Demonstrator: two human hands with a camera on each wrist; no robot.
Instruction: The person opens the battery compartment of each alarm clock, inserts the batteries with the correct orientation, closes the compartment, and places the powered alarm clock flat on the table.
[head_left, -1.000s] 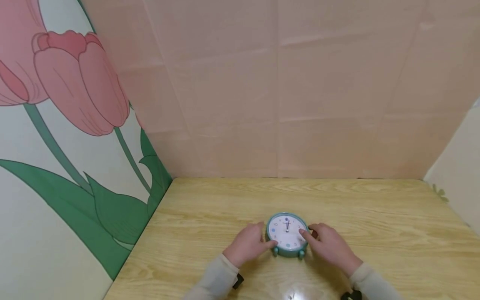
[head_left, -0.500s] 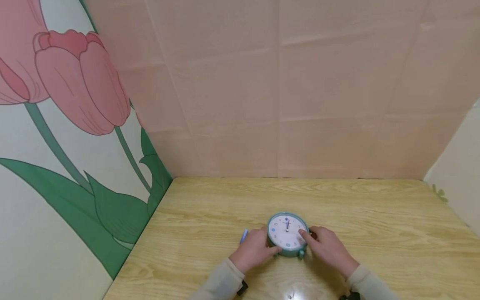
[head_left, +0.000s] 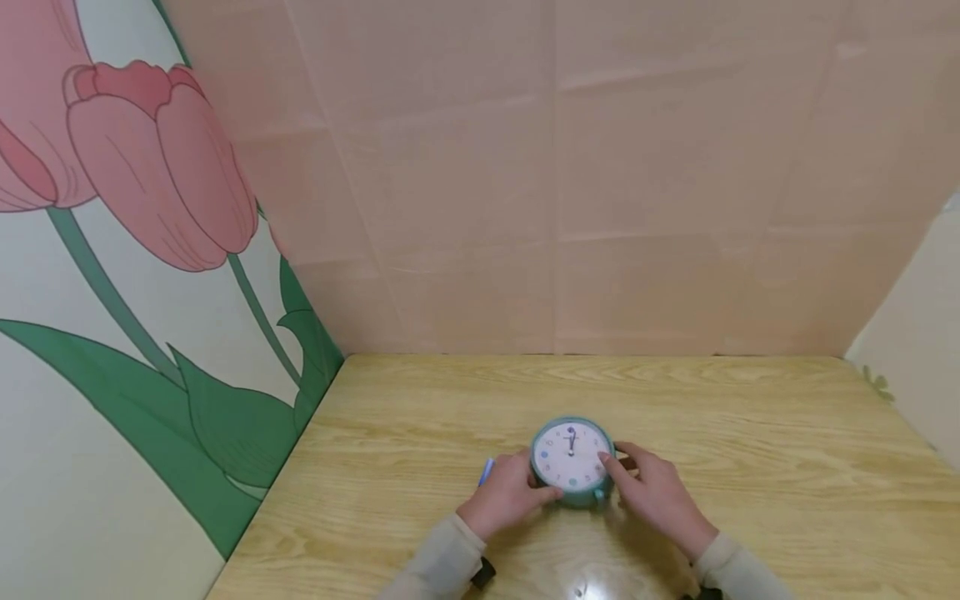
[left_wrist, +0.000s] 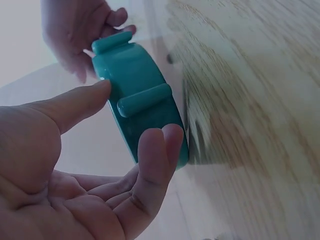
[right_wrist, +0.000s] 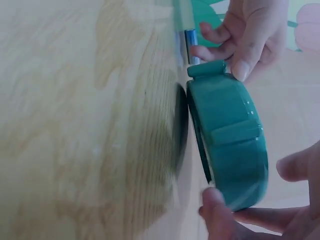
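A round teal alarm clock with a white dial is held between both hands over the wooden table, tilted, dial up. Two stubby feet show on its rim in the wrist views. My left hand grips its left side, the thumb along the lower rim and fingers at the back edge. On the other side, my right hand holds it, with the thumb over the dial's edge and fingers behind. In the right wrist view a gap shows between the clock and the table. The clock's back is hidden.
A small blue cylinder lies on the table just beyond my left hand. A pink-beige sheet covers the back wall. The left wall bears painted tulips, and a pale wall bounds the right.
My left hand has shifted right and taken hold of the clock's lower left rim, exposing the blue cylinder. The clock has risen and tilted slightly. My right hand keeps its hold.
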